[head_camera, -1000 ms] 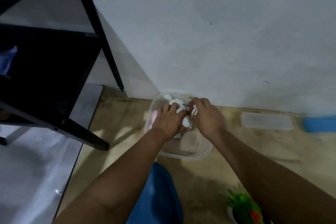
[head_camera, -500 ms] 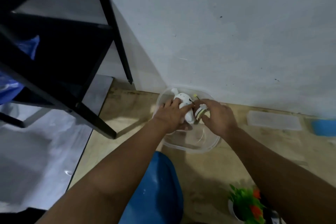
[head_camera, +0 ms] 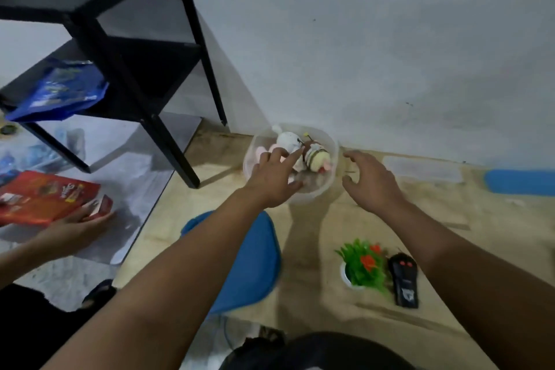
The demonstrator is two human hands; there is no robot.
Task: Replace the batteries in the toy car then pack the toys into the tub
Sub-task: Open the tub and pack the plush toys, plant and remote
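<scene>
Both hands have released the soft toys (head_camera: 303, 150), which now lie inside the clear tub (head_camera: 326, 186) against the wall. Left hand (head_camera: 274, 179) hovers over the tub's near rim, fingers extended, holding nothing; right hand (head_camera: 371, 179) is spread, empty, just beside the tub. Black remote control (head_camera: 404, 284) lies beside a small potted plant (head_camera: 362, 267).

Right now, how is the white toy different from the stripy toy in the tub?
The white toy is plain and round; the stripy toy has dark bands and a yellowish body. The white toy lies nearer the wall, to the left; the stripy toy lies to the right. Both lie inside the clear tub.
</scene>
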